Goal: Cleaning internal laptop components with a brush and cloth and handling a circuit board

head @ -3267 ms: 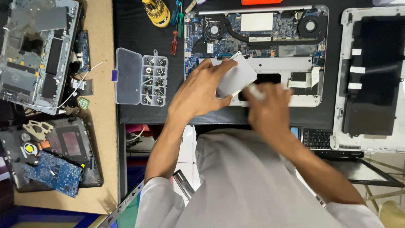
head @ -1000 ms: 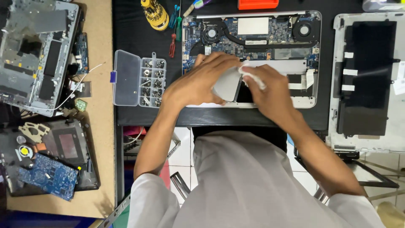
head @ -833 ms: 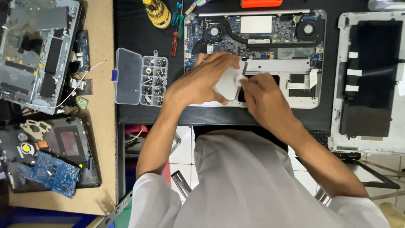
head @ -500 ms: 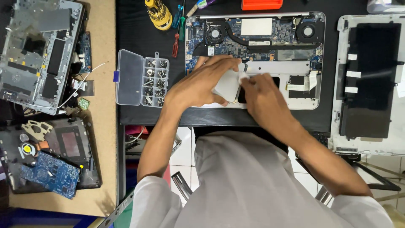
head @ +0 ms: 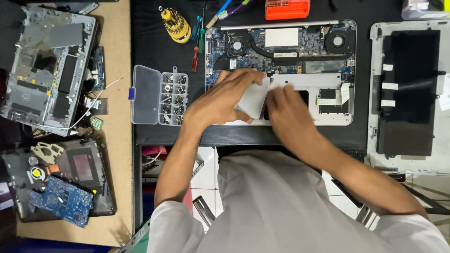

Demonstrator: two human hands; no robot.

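Note:
An opened silver laptop (head: 328, 119) lies on a black mat, its blue motherboard, two fans and heat pipe exposed. My left hand (head: 222, 96) grips a flat pale grey rectangular plate (head: 253, 99), tilted up over the laptop's front left area. My right hand (head: 288, 110) rests right beside the plate's right edge, over a dark rectangular opening in the laptop, fingers bent at the plate's edge. What lies under my hands is hidden.
A clear screw organiser box (head: 159, 95) sits left of the laptop. A yellow screwdriver bit holder (head: 174, 19), small screwdrivers and an orange box (head: 287, 8) lie behind. A laptop cover with a black battery (head: 407, 93) lies right. Dismantled laptops (head: 47, 70) and a blue circuit board (head: 60, 199) lie left.
The plate has come down from a raised position closer to the laptop. My right hand has shifted against the plate's right edge. My left hand keeps its grip.

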